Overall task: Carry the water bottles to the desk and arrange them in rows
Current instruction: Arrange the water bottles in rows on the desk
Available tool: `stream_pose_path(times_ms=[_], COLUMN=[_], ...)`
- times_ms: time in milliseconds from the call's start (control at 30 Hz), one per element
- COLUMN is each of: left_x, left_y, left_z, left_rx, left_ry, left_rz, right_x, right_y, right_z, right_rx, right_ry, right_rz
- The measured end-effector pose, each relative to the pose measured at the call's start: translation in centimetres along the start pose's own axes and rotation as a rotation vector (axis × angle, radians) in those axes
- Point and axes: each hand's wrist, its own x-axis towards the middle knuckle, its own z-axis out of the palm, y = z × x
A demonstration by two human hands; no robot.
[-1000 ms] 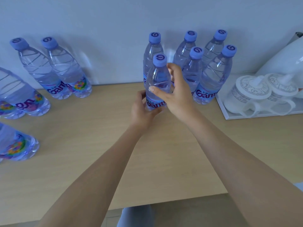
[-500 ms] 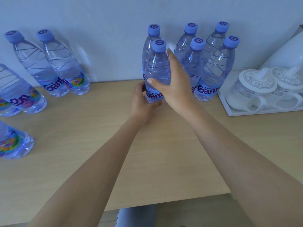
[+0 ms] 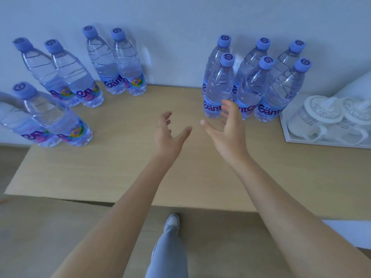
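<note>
Both hands hover over the middle of the pale wooden worktop [image 3: 120, 167], empty; left hand [image 3: 168, 133] has fingers spread and loosely bent, thumb out to the right, gripping nothing; right hand [image 3: 228, 129] likewise spread wide, fingers lightly curved, its fingertips just in front of the label of the near-left bottle [image 3: 218, 91] of the right group, contact not clear from this angle.

Right group of bottles stands upright at the far edge against the wall [image 3: 180, 21], two rows of three; back row [image 3: 259, 55] against the wall, front row [image 3: 281, 91] just before it, bottles close-packed and touching or nearly so; all with blue caps, clear bodies, blue labels low down.

Far centre-left: a pair of bottles [image 3: 120, 65] side by side, touching, at the wall; further left a second pair [image 3: 60, 75], also close together; nearest left corner of the worktop another pair [image 3: 50, 119], partly cut by the frame edge and blurred; the lean of these left bottles looks like lens distortion, cannot tell true tilt.

Right edge: white tray [image 3: 289, 137] on the worktop, just beside the right group, carrying white lidded mugs [image 3: 319, 115] with handles toward the near side.

Below the worktop's near edge: floor, a leg in grey trousers [image 3: 168, 251] and a pale shoe [image 3: 171, 222].
</note>
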Motion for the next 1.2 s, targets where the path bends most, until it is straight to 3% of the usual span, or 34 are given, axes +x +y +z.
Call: stream_pose_path(times_ms=[233,500,833,1200], left_x=[-1.7,5.0,12.5,15.2], left_y=[0.1,0.8,-1.2,-2.4], left_z=[-5.8,-10.9,-13.2,-13.6], left_rx=[-0.013,0.056,0.081,0.072], left_ry=[0.139,0.237,0.154,0.066], left_rz=[-0.078,-0.07,-0.127,-0.129], right_x=[0.5,6.2,13.5,15.5], right_y=[-4.6,-9.4,-10.9,-9.8], right_z=[4.8,12.4,19.3,22.4], right_rx=[0.031,0.014,0.055,0.033], right_ry=[-0.184,-0.254,-0.275,-0.148], right_rz=[-0.02,-0.076,-0.01,-0.016])
